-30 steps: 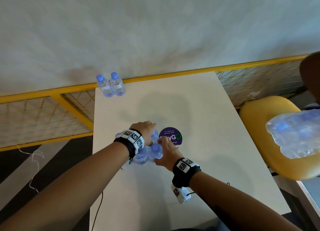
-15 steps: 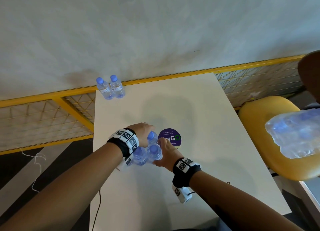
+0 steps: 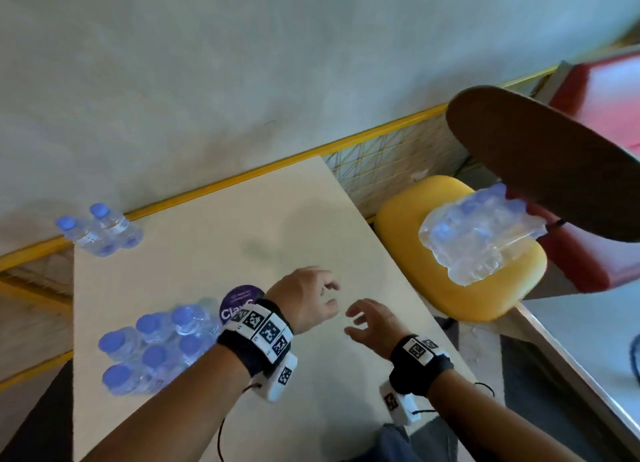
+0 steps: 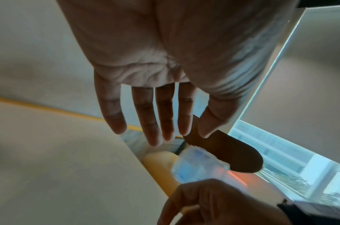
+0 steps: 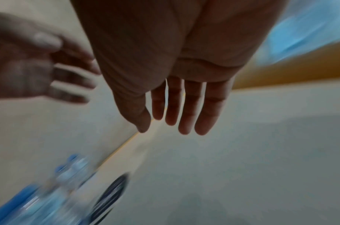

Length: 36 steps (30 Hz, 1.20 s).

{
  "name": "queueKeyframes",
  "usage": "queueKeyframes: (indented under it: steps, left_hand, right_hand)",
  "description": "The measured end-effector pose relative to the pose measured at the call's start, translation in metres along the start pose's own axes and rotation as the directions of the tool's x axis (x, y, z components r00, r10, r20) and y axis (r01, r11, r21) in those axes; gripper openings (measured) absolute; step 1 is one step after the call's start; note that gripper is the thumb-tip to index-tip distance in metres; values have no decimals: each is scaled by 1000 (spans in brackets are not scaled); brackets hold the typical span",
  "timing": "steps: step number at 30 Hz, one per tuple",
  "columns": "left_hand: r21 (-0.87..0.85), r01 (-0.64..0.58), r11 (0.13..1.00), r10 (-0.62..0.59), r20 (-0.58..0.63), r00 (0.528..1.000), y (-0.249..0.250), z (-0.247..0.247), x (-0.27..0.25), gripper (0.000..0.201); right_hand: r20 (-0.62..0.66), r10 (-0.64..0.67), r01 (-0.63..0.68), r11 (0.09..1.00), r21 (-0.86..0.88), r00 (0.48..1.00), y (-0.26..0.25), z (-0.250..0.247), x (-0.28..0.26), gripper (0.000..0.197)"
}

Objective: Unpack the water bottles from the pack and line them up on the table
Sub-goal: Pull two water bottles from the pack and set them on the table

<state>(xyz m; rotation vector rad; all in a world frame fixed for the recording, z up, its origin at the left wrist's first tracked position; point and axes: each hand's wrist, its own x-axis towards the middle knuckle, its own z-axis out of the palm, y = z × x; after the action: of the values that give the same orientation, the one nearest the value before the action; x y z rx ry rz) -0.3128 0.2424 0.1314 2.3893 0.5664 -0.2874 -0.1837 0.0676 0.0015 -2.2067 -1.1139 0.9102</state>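
Several clear water bottles with blue caps [image 3: 156, 347] stand bunched on the near left of the cream table [image 3: 214, 239]. Two more bottles [image 3: 100, 229] stand side by side at the far left corner. A shrink-wrapped pack of bottles [image 3: 481, 236] lies on a yellow chair seat [image 3: 485, 298] right of the table. My left hand [image 3: 311, 298] and right hand [image 3: 370, 323] hover over the table's right side, fingers spread and empty, a short gap between them. The wrist views show the left hand [image 4: 155, 121] and the right hand [image 5: 177, 112] with straight fingers holding nothing.
A round purple sticker [image 3: 239, 298] lies on the table beside my left wrist. A yellow rail [image 3: 346, 142] with wire mesh runs along the wall behind. A brown chair back [image 3: 540, 170] overhangs the pack, with a red seat [image 3: 602, 94] beyond.
Both hands have let go of the bunched bottles and swung right toward the chair. The head view has turned right, so the pack now sits nearer the middle.
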Motion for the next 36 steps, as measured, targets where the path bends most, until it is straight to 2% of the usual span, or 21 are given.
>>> queueKeyframes:
  steps: [3,7,9,11,13,16,20,21,23,25,27,30,32,34,36]
  left_hand:
    - [-41,-82,996,86,111,990,64,48,46,37]
    - [-125,-131,983,160,257,953,146,104,101,35]
    - [-187,-110,976,164,305,938,179,129,127,40]
    - [-239,-35,970,117,337,934,206,154,155,53]
    - [-269,72,960,26,342,939,228,175,184,67]
    - [-334,184,924,-78,306,949,252,194,226,87]
    - [-440,315,841,-242,215,946,259,210,283,110]
    - [-441,324,837,-271,181,946,257,212,294,107]
    - [-420,298,857,-286,94,954,259,208,310,85]
    - [-406,265,874,-284,15,959,260,197,322,53]
    - [-345,263,901,-288,-22,957,257,188,335,32]
    - [-255,258,932,-274,-29,961,248,182,354,32]
    - [-215,245,945,-257,-28,966,243,180,363,31]
    - [-126,238,963,-242,-20,970,239,177,369,41]
    - [-60,218,974,-222,-61,973,235,174,376,43]
  right_hand:
    - [-138,197,-195,980,29,971,74,-76,-24,15]
    - [-319,422,-390,907,160,849,165,-173,-45,5]
    - [-382,471,-423,882,206,795,205,-212,-42,18]
    - [-421,490,-435,872,227,763,233,-243,-31,36]
    - [-415,508,-435,861,264,755,251,-267,-13,48]
    - [-377,501,-414,862,291,779,265,-292,18,63]
    - [-392,443,-351,892,286,806,278,-301,55,62]
    - [-409,438,-332,892,307,800,282,-300,64,55]
    - [-430,439,-300,886,354,789,282,-301,75,28]
    - [-327,527,-386,827,408,784,282,-300,81,24]
    - [-198,654,-518,719,464,730,292,-294,85,25]
    - [-168,692,-537,669,514,702,317,-283,98,48]
    - [-250,657,-495,721,484,712,313,-285,106,51]
    - [-363,580,-403,793,457,730,294,-297,104,45]
    - [-395,522,-379,841,386,756,284,-304,101,39]
